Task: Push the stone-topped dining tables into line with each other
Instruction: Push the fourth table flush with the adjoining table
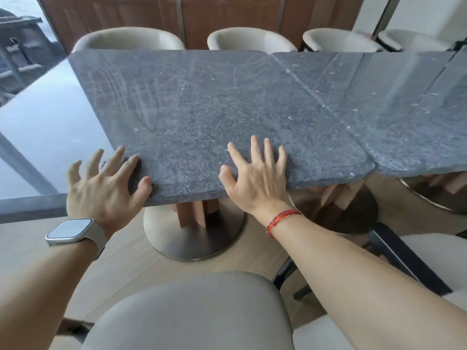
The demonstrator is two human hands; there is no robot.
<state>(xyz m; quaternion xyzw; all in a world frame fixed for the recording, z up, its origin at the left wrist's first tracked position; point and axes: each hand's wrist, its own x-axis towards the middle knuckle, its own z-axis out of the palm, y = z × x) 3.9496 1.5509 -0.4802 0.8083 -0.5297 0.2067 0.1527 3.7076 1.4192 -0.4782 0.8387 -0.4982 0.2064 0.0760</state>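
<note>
A grey stone-topped dining table (192,109) stands in front of me on a round metal pedestal (194,238). A second stone-topped table (394,114) touches its right side, its near edge sitting slightly farther from me. My left hand (103,185), with a watch on the wrist, is at the first table's near left corner, fingers spread, thumb and fingertips touching the edge. My right hand (255,175), with a red bracelet, lies flat on the near edge, fingers spread.
A beige chair back (192,311) is right below me. Another chair (429,253) stands at the near right. Several beige chairs (250,39) line the far side. A window ledge (32,205) runs along the left. A third tabletop (454,77) shows far right.
</note>
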